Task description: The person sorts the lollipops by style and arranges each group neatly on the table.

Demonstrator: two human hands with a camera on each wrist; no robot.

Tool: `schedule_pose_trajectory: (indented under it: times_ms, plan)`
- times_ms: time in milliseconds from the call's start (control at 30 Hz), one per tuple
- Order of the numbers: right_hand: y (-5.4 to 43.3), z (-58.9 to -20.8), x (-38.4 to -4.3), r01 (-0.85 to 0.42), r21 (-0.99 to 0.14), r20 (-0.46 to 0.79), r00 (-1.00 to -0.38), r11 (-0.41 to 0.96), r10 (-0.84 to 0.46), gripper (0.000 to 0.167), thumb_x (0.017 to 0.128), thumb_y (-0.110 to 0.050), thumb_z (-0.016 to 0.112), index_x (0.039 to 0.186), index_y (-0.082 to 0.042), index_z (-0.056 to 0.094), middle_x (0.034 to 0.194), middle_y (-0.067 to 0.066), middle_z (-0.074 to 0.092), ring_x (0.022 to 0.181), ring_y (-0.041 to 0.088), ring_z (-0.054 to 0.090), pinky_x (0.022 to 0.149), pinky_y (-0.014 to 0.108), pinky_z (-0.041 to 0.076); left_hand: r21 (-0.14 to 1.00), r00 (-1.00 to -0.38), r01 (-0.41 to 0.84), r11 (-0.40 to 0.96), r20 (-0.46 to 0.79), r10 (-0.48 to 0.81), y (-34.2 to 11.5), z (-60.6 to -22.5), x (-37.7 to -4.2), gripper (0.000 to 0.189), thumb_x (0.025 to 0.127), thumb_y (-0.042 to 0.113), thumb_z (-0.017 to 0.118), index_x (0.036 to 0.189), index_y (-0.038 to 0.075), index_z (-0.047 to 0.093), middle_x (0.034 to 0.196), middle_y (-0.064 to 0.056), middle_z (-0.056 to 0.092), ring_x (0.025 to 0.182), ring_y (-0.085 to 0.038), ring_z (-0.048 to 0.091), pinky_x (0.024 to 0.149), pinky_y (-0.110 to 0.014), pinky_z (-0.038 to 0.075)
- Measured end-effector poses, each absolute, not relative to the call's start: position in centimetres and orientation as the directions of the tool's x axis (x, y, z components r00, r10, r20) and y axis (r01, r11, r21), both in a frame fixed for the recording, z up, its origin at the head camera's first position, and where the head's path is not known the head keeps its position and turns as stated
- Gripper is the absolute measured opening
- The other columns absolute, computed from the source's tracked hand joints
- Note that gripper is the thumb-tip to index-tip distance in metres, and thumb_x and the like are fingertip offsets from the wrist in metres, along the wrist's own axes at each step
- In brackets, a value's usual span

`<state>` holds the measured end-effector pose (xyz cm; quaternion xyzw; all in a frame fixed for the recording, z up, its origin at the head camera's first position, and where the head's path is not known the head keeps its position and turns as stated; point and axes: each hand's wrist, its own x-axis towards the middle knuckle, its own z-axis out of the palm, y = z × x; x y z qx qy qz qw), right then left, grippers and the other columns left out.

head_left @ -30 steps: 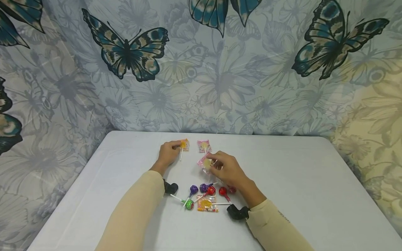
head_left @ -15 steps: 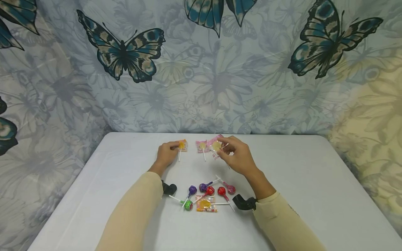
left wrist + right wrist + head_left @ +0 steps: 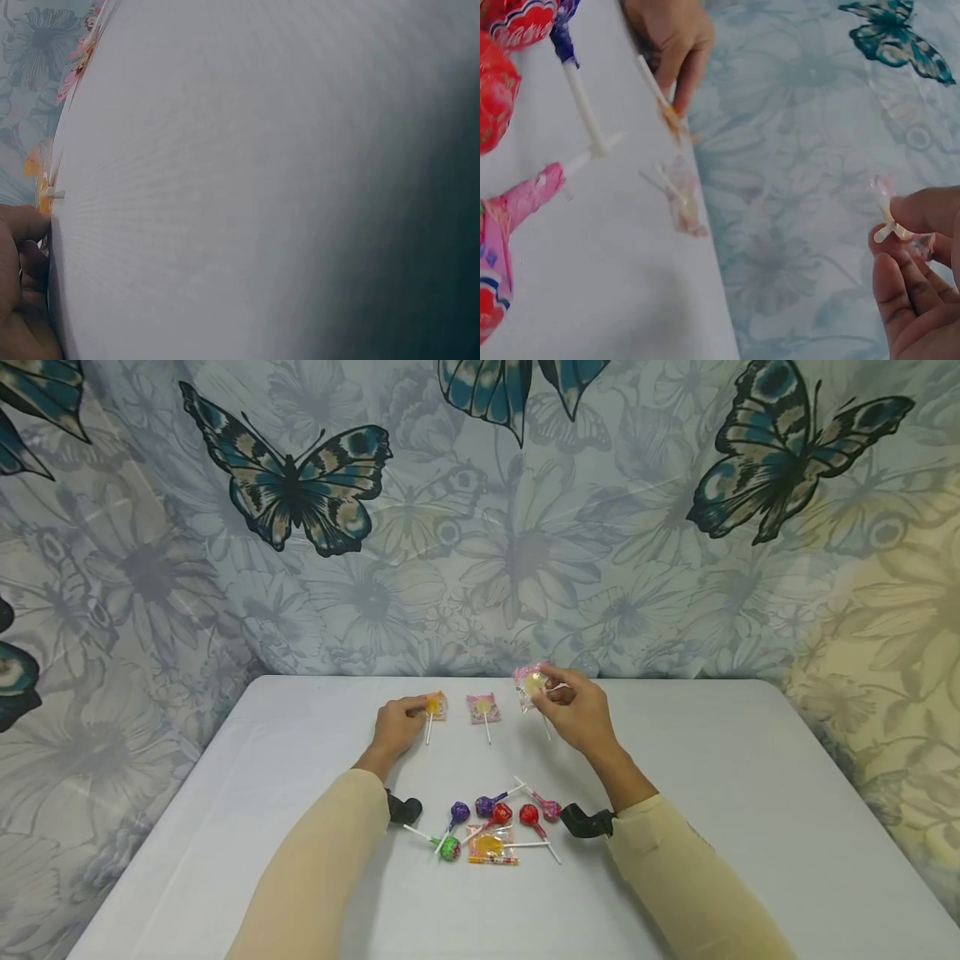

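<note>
The right hand [image 3: 579,714] is hovering above the far edge of the white table [image 3: 750,793], its thumb and fingertips pinching a lollipop in a pink wrapper [image 3: 531,685] — the candy is being held up in the air, clear of the tabletop, with its white stick pointing down toward the palm. In the right wrist view the same hand [image 3: 919,277] is showing curled fingers closing on the stick just below the wrapped head [image 3: 885,196]. The left hand [image 3: 399,727] is resting on the table to the left, its fingertips pressing on an orange-wrapped lollipop [image 3: 435,705] that is lying flat; the fingers are bent over it, though whether they are truly gripping it is hard to tell. Between the two hands a second pink-wrapped lollipop [image 3: 482,708] is lying on the table, just beside the orange one and apart from the raised one. Nearer the person, between the two sleeves, a loose cluster is sitting — two purple lollipops [image 3: 459,813], a green one [image 3: 451,848], two red ones [image 3: 502,814], a pink one [image 3: 551,810] and a flat orange packet [image 3: 492,848], with several sticks crossing. A butterfly-printed cloth [image 3: 300,493] is hanging behind the table.
</note>
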<state>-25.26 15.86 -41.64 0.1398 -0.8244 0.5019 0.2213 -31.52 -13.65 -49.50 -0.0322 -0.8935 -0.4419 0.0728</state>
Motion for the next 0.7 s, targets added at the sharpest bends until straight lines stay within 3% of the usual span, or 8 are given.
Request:
schedule_pose_trajectory:
  times_ms: [300,700]
  plan:
    - [15.5,-42.5,-26.9,-0.257,-0.823,0.363,-0.924,0.506,0.121,0.043,0.083,-0.007,0.075,0.124,0.000,0.063,0.100,0.014,0.062,0.088,0.027,0.066,0.068,0.035,0.054,0.780,-0.989,0.111,0.616,0.149,-0.010,-13.7,-49.5,-31.6,0.030,0.087,-0.001,0.062,0.116,0.005,0.070,0.121,-0.007,0.065,0.119,-0.026,0.054,0.097,-0.035,0.044]
    - [15.6,-44.8,-28.9,-0.109,-0.829,0.197,-0.975,0.549,0.105,0.045,0.085,-0.016,0.072,0.127,-0.003,0.062,0.105,0.013,0.064,0.096,0.027,0.065,0.074,0.038,0.053,0.782,-0.985,0.135,0.609,0.172,-0.004,-13.8,-49.8,-31.7,0.031,0.087,-0.002,0.062,0.115,0.006,0.070,0.118,-0.007,0.066,0.119,-0.025,0.054,0.097,-0.036,0.044]
